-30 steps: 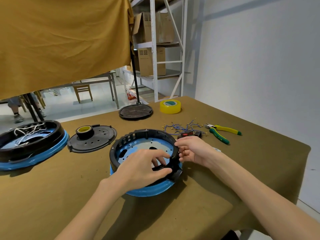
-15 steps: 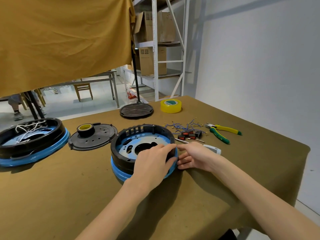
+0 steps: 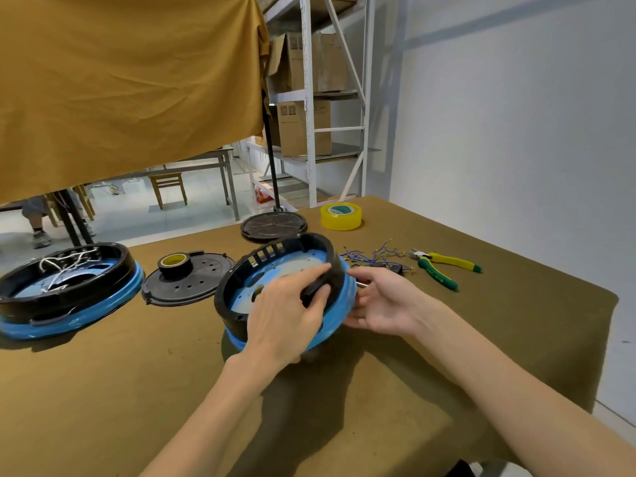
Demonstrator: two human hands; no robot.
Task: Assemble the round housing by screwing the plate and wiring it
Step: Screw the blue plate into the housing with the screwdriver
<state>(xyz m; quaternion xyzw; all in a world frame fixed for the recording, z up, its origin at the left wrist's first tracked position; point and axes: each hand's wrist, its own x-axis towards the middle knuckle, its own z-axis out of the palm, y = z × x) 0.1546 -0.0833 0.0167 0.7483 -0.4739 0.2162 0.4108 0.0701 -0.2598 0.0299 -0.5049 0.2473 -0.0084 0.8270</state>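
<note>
Housing [image 3: 275, 270] tilted off surface [image 3: 137, 390]: left hand [image 3: 289, 315] grips near rim, right hand [image 3: 382, 304] cups blue wall with fingers relaxed; advise steadying before seating plate [image 3: 296, 270] screws.

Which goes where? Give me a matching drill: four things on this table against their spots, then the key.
1. yellow tape roll
2. black tape roll
3. cutters
4. round housing

A. tilted between both hands
B. on the perforated black lid
C. far edge, by the shelf
D. right of the loose wires

Pairs: 1-C, 2-B, 3-D, 4-A
</note>
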